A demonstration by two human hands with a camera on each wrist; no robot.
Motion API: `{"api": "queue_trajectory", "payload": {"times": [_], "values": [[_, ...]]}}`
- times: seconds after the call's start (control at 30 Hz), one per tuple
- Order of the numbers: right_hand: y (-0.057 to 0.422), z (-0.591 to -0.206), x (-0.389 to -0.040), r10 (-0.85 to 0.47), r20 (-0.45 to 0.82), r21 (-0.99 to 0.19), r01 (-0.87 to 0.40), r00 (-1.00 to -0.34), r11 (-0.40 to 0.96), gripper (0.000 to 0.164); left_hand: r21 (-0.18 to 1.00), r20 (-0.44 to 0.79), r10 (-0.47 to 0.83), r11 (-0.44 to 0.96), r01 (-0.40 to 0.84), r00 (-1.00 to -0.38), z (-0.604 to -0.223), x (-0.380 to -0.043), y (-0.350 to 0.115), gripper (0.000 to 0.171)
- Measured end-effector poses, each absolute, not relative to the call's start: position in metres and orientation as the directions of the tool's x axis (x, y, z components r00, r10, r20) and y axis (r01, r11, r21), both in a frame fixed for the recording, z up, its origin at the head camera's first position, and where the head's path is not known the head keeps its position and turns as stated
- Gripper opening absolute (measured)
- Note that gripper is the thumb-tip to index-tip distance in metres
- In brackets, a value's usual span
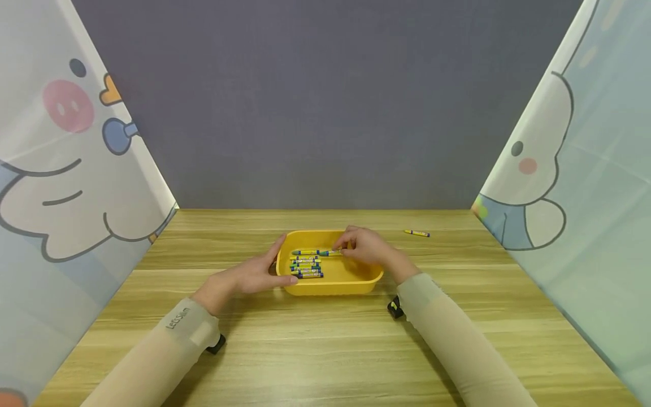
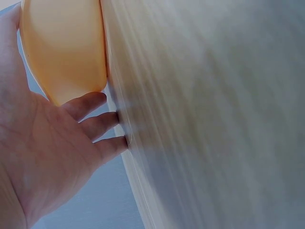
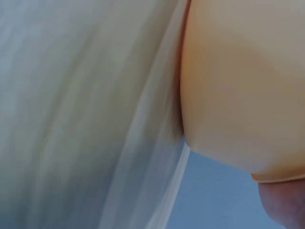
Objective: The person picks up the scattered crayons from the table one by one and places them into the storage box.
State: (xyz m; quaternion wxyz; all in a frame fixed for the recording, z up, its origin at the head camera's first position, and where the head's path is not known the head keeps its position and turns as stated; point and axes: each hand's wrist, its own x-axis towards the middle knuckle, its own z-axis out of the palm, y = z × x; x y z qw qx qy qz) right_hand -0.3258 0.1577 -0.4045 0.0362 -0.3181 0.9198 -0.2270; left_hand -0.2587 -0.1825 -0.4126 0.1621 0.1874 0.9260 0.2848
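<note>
A yellow plastic tray [image 1: 338, 289] stands on the table, also filling part of the left wrist view as a yellow wall [image 2: 66, 47]. My left hand [image 1: 252, 275] touches its left end, thumb along the front rim and fingers spread, fairly straight. Inside lie several crayons [image 1: 307, 269] with yellow wrappers and blue bands, side by side at the left. My right hand [image 1: 370, 247] reaches over the right part of the tray and pinches a green-tipped crayon [image 1: 329, 254], end to end with another crayon [image 1: 306, 252] near the back wall. The tray hides most of this hand in the right wrist view.
One more yellow crayon [image 1: 418, 233] lies on the wooden table [image 1: 305, 350], behind and right of the tray. A dark grey panel [image 1: 325, 113] rises at the table's back edge. Cartoon-printed sheets [image 1: 46, 169] border both sides.
</note>
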Motion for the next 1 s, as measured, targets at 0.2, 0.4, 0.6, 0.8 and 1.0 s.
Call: {"api": "queue_trajectory", "payload": {"times": [0.2,0.4,0.6,0.8,1.0], "values": [[0.1529,-0.4038,-0.3241,-0.647,0.063,-0.291,-0.634,-0.76,0.716,0.022,0.59,-0.196,0.435,0.768,0.249,-0.879,-0.4136,-0.2592,-0.1836,0.126],[0.1511,-0.4026,-0.3199,-0.629,0.026,-0.258,-0.613,-0.777,0.746,0.024,0.6,-0.192,0.442,0.759,0.252,-0.876,-0.4151,-0.2602,-0.183,0.127],[0.151,-0.4018,-0.3189,-0.631,0.015,-0.227,-0.617,-0.775,0.753,0.024,0.612,-0.182,0.446,0.749,0.254,-0.876,-0.4156,-0.259,-0.1831,0.127],[0.1503,-0.4023,-0.3198,-0.619,-0.005,-0.22,-0.603,-0.785,0.766,0.022,0.601,-0.181,0.438,0.758,0.253,-0.881,-0.4164,-0.259,-0.1832,0.128],[0.1506,-0.4011,-0.3186,-0.615,-0.01,-0.231,-0.596,-0.789,0.769,0.021,0.606,-0.179,0.436,0.755,0.25,-0.882,-0.4155,-0.2591,-0.1826,0.128]]}}
